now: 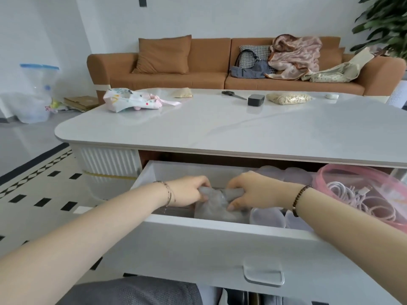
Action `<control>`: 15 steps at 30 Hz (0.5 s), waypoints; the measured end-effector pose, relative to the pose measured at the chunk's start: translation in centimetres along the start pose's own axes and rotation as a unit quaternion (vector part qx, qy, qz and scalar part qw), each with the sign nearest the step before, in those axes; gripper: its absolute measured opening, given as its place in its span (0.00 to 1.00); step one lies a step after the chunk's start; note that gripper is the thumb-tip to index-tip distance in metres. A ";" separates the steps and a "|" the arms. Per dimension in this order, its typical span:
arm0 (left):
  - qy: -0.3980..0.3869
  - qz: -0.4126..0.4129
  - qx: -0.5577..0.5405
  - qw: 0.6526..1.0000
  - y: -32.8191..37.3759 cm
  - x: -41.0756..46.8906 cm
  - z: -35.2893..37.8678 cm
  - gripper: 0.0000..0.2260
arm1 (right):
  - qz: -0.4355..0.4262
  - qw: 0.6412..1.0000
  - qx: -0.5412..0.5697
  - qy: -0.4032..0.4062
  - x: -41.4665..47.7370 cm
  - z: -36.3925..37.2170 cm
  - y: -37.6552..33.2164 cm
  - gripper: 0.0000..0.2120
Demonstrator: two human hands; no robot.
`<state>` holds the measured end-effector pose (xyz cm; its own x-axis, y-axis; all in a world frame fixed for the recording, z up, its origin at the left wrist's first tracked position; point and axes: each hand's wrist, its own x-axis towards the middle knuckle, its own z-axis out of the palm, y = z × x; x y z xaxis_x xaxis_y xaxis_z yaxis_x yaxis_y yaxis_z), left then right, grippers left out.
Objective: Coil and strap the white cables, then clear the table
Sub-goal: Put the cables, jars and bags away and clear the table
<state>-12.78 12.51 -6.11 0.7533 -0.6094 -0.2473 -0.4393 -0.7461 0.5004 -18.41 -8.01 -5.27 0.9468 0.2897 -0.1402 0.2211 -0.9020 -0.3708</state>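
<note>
Both my hands reach into the open white drawer (198, 243) under the table. My left hand (187, 191) and my right hand (253, 191) each grip the top of a translucent grey plastic bag (217, 208) that stands in the drawer. To the right, coiled white cables (350, 194) lie inside a clear pouch with a pink rim (326, 172), which rests at the drawer's right end. The bag's contents are hidden.
The white table top (220, 128) carries a patterned cloth pouch (130, 102), scissors (233, 94), a black box (255, 99), two grain-filled bags (288, 99) and a small white object (331, 96). Clear lidded containers (267, 216) sit in the drawer. A brown sofa (176, 69) stands behind.
</note>
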 end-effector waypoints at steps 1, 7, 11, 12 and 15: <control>-0.013 -0.007 -0.012 1.000 0.0 0.2 0.2 0.06 | 0.004 1.000 -0.009 -0.011 0.0 -0.1 -0.1 0.11; -0.157 -0.056 0.049 0.985 -1.2 0.5 1.0 0.13 | 0.008 0.995 -0.058 -0.081 0.0 0.5 -0.7 0.20; -0.181 -0.060 0.102 0.976 -1.7 0.6 1.0 0.24 | 0.006 0.991 -0.093 -0.093 0.0 0.7 -0.7 0.17; -0.153 -0.044 0.090 0.983 -1.7 0.6 1.0 0.23 | 0.002 0.993 -0.080 -0.089 0.0 0.7 -0.7 0.16; -0.050 0.016 0.085 0.995 -1.8 1.2 0.8 0.12 | -0.021 0.997 -0.038 -0.069 -0.1 0.3 -0.7 0.09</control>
<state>-11.50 12.92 -7.92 0.6880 -0.6516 -0.3193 -0.5457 -0.7547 0.3642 -18.75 -7.31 -5.27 0.8965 0.3646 -0.2519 0.2825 -0.9081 -0.3090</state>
